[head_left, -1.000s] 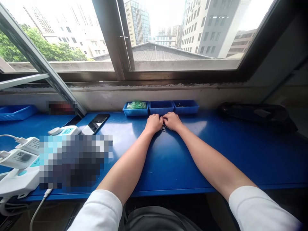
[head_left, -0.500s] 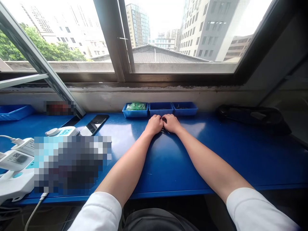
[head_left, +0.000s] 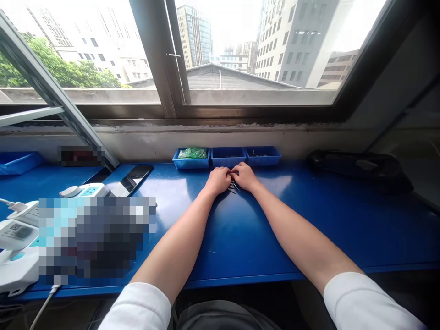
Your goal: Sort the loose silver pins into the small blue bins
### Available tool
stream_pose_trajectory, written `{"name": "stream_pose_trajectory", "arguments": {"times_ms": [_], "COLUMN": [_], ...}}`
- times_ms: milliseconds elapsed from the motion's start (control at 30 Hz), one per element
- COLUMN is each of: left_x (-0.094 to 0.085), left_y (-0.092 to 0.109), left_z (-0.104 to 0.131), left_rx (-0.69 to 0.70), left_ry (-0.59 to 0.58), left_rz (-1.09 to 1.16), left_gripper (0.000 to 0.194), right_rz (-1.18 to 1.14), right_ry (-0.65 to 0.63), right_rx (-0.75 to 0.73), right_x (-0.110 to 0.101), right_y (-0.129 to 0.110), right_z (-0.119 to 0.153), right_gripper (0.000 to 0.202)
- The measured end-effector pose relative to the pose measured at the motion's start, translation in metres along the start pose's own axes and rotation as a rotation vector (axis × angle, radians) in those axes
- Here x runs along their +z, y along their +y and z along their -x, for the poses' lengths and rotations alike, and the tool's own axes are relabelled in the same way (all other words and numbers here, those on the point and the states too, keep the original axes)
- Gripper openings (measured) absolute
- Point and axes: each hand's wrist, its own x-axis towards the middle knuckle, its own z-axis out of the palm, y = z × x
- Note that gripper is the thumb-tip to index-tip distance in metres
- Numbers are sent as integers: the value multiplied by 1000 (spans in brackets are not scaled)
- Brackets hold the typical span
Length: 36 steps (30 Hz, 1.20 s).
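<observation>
Several thin dark pieces (head_left: 233, 187) lie on the blue table (head_left: 240, 238), just under and in front of my hands. My left hand (head_left: 220, 179) is closed, its fingers curled beside the pieces; what it grips is hidden. Touching or nearly touching it, my right hand (head_left: 244, 176) has its thumb and fingers pinched together, and I cannot make out what is between them. Behind the hands stand three blue bins: the left bin (head_left: 191, 163) holds green-and-clear packets, while the middle bin (head_left: 228, 161) and right bin (head_left: 263, 160) show small dark pieces inside.
At the left are a phone (head_left: 137, 179), a white power strip (head_left: 20, 270) with plugs and a cable, a blurred-out patch and a blue tray (head_left: 20, 162). A black bag-like object (head_left: 357, 167) lies at the back right. A window frame rises behind the table.
My fingers have shifted slightly over the dark pieces, and more of the pieces show below them. The whole view has moved a little.
</observation>
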Motion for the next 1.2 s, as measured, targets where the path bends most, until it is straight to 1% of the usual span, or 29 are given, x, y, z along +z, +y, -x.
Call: {"name": "stream_pose_trajectory", "arguments": {"times_ms": [167, 267, 400, 567, 667, 767, 933, 1067, 1200], "left_x": [1, 0, -4, -8, -9, -9, -8, -9, -10], "left_y": [-3, -2, 1, 5, 5, 4, 4, 5, 6], "left_z": [0, 0, 2, 4, 5, 4, 2, 3, 3], "left_rx": [17, 20, 11, 20, 27, 26, 12, -19, -69], "left_ry": [19, 36, 50, 72, 76, 67, 91, 104, 88], "left_rz": [19, 23, 24, 69, 96, 111, 98, 93, 111], "left_gripper": [29, 26, 24, 26, 27, 27, 23, 25, 28], "right_rz": [-75, -77, -124, -203, -234, -262, -347, -328, -292], "right_ry": [27, 103, 195, 228, 253, 270, 280, 269, 248], "right_rx": [-75, -97, -81, -90, -49, -15, -26, 1, 2], "right_x": [-1, -2, -4, -8, -9, -10, -11, -12, -11], "right_y": [1, 1, -2, -6, -8, -10, -11, -10, -8], "right_z": [2, 3, 5, 8, 10, 11, 12, 12, 11], "right_gripper": [19, 19, 22, 22, 21, 21, 19, 20, 27]}}
